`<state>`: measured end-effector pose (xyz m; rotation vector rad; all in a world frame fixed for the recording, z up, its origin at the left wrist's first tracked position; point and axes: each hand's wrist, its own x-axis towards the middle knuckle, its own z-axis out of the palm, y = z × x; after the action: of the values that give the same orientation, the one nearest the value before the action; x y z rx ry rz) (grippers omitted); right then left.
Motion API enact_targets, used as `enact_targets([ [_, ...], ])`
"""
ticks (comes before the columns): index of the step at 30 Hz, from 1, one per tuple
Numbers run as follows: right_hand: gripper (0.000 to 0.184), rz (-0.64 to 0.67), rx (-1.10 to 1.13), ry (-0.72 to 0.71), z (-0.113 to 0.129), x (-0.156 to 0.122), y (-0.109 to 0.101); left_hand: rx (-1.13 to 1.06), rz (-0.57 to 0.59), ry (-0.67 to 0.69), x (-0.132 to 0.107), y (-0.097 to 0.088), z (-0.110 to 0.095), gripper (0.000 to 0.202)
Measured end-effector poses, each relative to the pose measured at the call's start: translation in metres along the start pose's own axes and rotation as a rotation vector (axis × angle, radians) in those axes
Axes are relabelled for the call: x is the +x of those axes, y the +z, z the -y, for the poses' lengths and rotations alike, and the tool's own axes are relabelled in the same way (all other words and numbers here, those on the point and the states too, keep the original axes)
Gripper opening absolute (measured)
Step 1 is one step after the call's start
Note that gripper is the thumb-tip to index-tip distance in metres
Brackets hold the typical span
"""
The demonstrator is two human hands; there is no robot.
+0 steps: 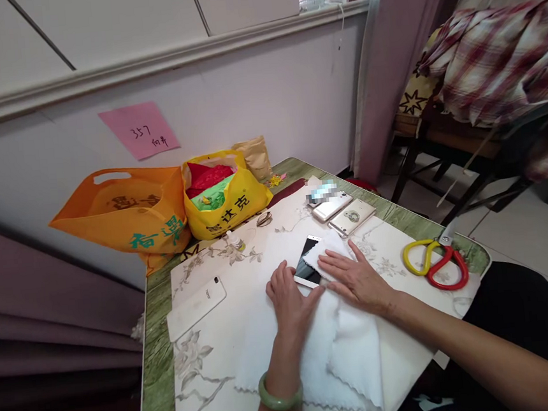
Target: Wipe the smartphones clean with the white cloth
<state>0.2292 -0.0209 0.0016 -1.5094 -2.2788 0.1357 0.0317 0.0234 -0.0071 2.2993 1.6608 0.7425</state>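
Observation:
A white smartphone [306,260] with a dark screen lies on a white cloth [311,362] with zigzag edges. My left hand [287,294] rests at the phone's lower left, its fingers bent and its thumb stretched away along the bottom edge; whether it presses on the phone I cannot tell. Laid over the phone's right side is a folded part of the cloth. On that fold, my right hand [357,278] lies flat with fingers stretched and thumb apart. The phone's right part is hidden beneath cloth. A green bangle [279,393] circles my left wrist.
A white phone [197,308] lies face down at left. Two more phones, a silver one [332,207] and a gold one [352,216], lie behind my right hand. Scissors [436,261] sit at right. A small bottle [235,241], glasses [264,219], an orange bag [121,212] and a yellow bag [228,203] stand behind.

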Motion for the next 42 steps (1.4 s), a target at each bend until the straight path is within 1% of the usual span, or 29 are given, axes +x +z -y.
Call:
enact_targets([
  [3, 0.056, 0.041, 0.034, -0.08, 0.003, 0.003, 0.0, 0.001, 0.002, -0.013, 0.0, -0.001, -0.001, 0.054],
  [5, 0.057, 0.075, 0.062, -0.075, 0.006, 0.007, -0.001, 0.004, 0.004, -0.015, 0.001, -0.001, -0.001, 0.053],
  [8, 0.046, 0.09, 0.103, -0.046, 0.008, 0.015, -0.008, 0.004, 0.009, -0.008, 0.001, -0.001, 0.0, 0.051],
  [10, 0.039, 0.084, 0.132, -0.038, 0.005, 0.021, -0.012, 0.008, 0.004, -0.008, 0.0, 0.0, 0.0, 0.052],
  [13, 0.041, 0.091, 0.189, -0.037, -0.007, 0.033, -0.013, 0.012, 0.001, -0.016, 0.0, 0.001, 0.0, 0.056],
  [15, 0.041, 0.085, 0.219, -0.047, -0.016, 0.041, -0.009, 0.01, 0.006, -0.02, 0.0, 0.002, 0.0, 0.058],
  [18, 0.03, 0.039, 0.223, -0.08, -0.027, 0.05, 0.0, 0.006, 0.01, -0.025, 0.001, 0.002, 0.0, 0.06],
  [20, 0.026, 0.0, 0.207, -0.12, -0.029, 0.051, 0.006, 0.005, 0.009, -0.03, 0.001, 0.002, 0.0, 0.058],
  [23, 0.03, -0.046, 0.199, -0.169, -0.028, 0.047, 0.012, -0.003, 0.014, -0.028, 0.001, 0.002, 0.0, 0.057],
  [27, 0.037, -0.072, 0.172, -0.175, -0.029, 0.041, 0.019, -0.006, 0.011, -0.033, 0.001, 0.002, 0.0, 0.057],
  [30, 0.043, -0.024, 0.136, -0.17, -0.028, 0.039, 0.023, -0.005, 0.007, -0.03, 0.001, 0.002, 0.0, 0.056],
  [33, 0.046, 0.035, 0.109, -0.157, -0.022, 0.038, 0.022, 0.0, 0.008, -0.028, 0.001, 0.002, 0.0, 0.055],
  [39, 0.044, 0.141, 0.156, -0.233, -0.01, 0.042, 0.017, 0.031, -0.003, -0.013, 0.001, 0.003, 0.001, 0.049],
  [42, 0.043, 0.147, 0.186, -0.208, -0.012, 0.05, 0.021, 0.036, -0.003, -0.007, 0.001, 0.004, 0.001, 0.053],
])
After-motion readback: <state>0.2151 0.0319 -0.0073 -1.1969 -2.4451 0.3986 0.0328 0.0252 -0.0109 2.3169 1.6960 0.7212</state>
